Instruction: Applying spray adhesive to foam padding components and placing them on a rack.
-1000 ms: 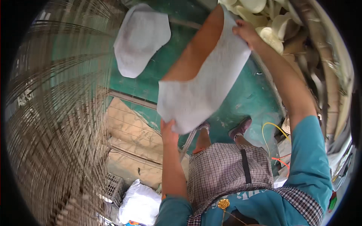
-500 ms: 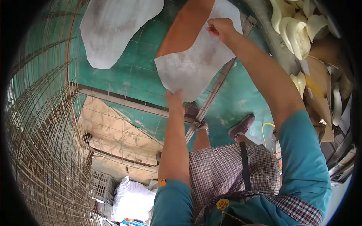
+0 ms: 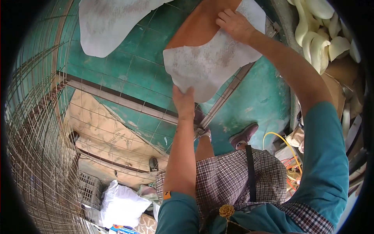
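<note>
My left hand (image 3: 184,103) grips the near edge of a leather-like sheet (image 3: 198,64), its thumb showing on top and its other fingers partly hidden. The sheet has a pale grey, blotched face and a brown part (image 3: 200,25) along its far left. My right hand (image 3: 235,27) lies on the sheet at the line between grey and brown, fingers slightly spread and bent. Beneath the sheet is a wire mesh panel (image 3: 132,72) with a metal frame. Another pale grey sheet (image 3: 109,27) rests on the mesh at the far left.
Wire grid panels (image 3: 43,144) stand along the left. A plastic crate (image 3: 89,189) and a white sack (image 3: 120,204) sit at the lower left, near a tan board (image 3: 105,132). Pale curved pieces (image 3: 317,43) pile up at the far right. A yellow hose (image 3: 286,142) loops beside my right arm.
My right hand has gone from a closed pinch to fingers laid on the sheet. The brown part is still exposed. My left hand keeps its hold at the near edge.
</note>
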Demonstrator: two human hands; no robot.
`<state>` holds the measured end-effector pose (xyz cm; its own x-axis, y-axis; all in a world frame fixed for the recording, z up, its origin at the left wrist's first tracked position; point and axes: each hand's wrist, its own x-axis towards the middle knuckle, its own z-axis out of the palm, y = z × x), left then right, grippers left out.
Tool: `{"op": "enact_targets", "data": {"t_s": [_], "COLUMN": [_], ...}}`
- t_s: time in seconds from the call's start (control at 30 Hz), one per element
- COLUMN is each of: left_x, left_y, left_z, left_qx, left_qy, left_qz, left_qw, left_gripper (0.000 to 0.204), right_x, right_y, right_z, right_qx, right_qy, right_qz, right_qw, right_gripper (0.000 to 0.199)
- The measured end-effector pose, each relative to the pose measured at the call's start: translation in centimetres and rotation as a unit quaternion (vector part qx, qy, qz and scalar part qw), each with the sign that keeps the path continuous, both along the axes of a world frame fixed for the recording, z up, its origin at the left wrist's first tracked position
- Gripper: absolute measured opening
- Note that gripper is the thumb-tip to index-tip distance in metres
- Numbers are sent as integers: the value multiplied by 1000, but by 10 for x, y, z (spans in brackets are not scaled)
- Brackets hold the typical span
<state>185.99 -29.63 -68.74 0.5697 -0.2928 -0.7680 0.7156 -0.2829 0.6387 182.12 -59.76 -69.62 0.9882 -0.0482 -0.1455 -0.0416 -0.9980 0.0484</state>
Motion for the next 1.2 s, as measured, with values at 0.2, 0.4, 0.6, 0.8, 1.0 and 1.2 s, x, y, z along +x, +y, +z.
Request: {"op": "enact_targets", "data": {"t_s": [0.2, 0.4, 0.6, 0.8, 1.0, 1.2], "left_x": [-2, -10, -15, -13, -6, -4], "left_y": [17, 35, 56, 63, 61, 88], "left_z": [-12, -26, -42, -42, -23, 0], "left_qx": [23, 41, 79, 71, 88, 137], "left_qy": [-5, -94, -117, -58, -14, 138], "left_qz": [-22, -95, -196, -269, -328, -168], "left_qw": [999, 990, 970, 959, 941, 967], "left_gripper": [40, 43, 46, 44, 41, 40], "right_x": [25, 74, 132, 158, 160, 85], "right_y": [-8, -5, 7, 24, 48, 6], "right_z": [21, 36, 41, 26, 26, 45], "right_qx": [66, -20, 34, 91, 223, 247], "right_qy": [56, -78, -124, -187, -256, -234], "right_qz": [38, -51, -110, -131, -136, -212], "right_qw": [996, 995, 986, 969, 931, 916], "right_gripper": [19, 8, 11, 11, 22, 31]}}
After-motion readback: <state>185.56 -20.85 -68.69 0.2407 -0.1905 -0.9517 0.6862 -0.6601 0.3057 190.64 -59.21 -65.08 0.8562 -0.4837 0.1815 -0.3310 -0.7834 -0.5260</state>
